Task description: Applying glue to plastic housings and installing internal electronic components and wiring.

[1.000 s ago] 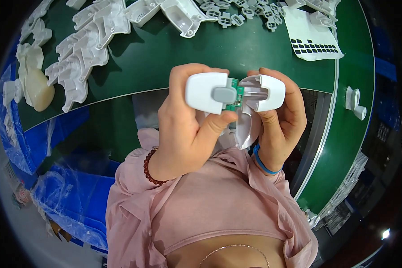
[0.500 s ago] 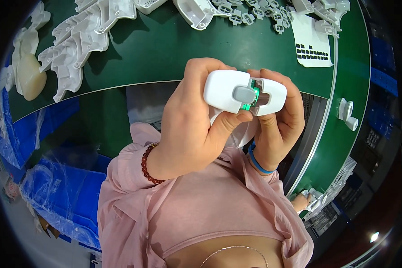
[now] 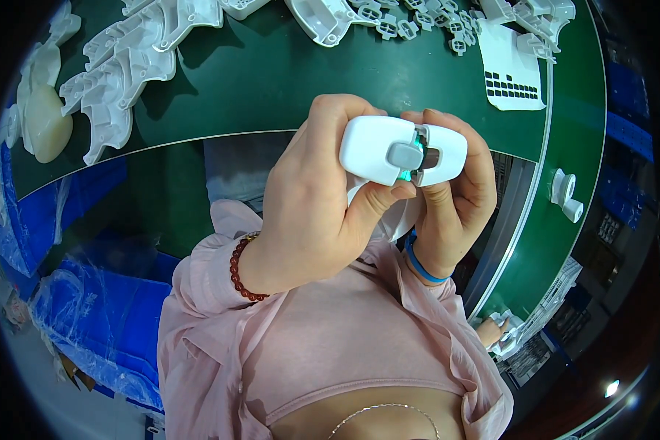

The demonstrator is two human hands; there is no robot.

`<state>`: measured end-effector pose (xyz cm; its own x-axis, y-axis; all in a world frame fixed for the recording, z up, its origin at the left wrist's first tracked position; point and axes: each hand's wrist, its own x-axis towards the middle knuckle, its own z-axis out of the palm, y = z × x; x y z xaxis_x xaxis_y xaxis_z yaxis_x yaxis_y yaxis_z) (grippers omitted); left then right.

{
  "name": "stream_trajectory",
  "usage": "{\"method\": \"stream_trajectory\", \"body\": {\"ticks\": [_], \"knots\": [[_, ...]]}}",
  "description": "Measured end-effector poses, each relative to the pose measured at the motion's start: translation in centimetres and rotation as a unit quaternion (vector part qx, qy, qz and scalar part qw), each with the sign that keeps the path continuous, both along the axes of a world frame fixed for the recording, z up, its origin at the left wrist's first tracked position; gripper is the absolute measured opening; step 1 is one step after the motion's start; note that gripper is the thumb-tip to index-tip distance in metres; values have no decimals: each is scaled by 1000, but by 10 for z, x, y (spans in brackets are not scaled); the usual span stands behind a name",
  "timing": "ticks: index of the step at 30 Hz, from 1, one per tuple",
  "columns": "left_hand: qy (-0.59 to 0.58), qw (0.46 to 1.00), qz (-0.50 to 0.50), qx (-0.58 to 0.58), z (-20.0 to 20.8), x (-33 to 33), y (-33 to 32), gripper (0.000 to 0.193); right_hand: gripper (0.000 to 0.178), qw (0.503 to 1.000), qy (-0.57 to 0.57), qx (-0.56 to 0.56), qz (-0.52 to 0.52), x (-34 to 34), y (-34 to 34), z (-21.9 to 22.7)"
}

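Observation:
Both hands hold a white plastic device housing (image 3: 372, 150) in front of my chest, just off the table's near edge. My left hand (image 3: 312, 191) is closed around its larger left part, which carries a grey button (image 3: 405, 156). My right hand (image 3: 462, 198) grips the smaller right part (image 3: 453, 158), thumb below and fingers behind. A narrow gap runs between the two parts, showing a green-lit inside and a dark brown piece (image 3: 431, 157). The underside of the housing is hidden by my fingers.
White plastic shells (image 3: 136, 62) lie along the far left of the green table (image 3: 249, 92). Several small grey parts (image 3: 436, 18) and a sheet with black pads (image 3: 511, 62) are at the far right. A blue bin (image 3: 103, 315) stands lower left. Another person's hand (image 3: 490, 332) shows lower right.
The two housing parts have come closer together, and the gap between them has narrowed. Less of the green-lit inside shows. Both hands keep their grip.

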<state>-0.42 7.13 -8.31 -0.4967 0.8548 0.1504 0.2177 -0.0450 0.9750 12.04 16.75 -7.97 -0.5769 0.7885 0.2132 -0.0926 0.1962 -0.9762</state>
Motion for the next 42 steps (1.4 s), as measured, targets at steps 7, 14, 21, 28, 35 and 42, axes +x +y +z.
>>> {"method": "stream_trajectory", "body": {"ticks": [7,14,21,28,35,42], "knots": [[-2,1000,10,9,-3,0,1,59,37,999,-20,30,1,0,1,-1],[-14,1000,18,9,-2,2,0,59,41,997,-40,66,-11,3,-4,-6],[87,996,25,-14,3,0,-1,59,37,999,36,-13,-9,-4,-9,-11],[93,995,34,-12,1,-2,-1,59,37,999,43,-13,-3,-6,-8,-14],[85,996,31,-17,1,-3,-2,58,36,999,38,-10,15,-7,-5,-14],[65,998,8,-9,-3,-4,-4,65,35,1000,28,11,5,-5,-10,-15]]}}
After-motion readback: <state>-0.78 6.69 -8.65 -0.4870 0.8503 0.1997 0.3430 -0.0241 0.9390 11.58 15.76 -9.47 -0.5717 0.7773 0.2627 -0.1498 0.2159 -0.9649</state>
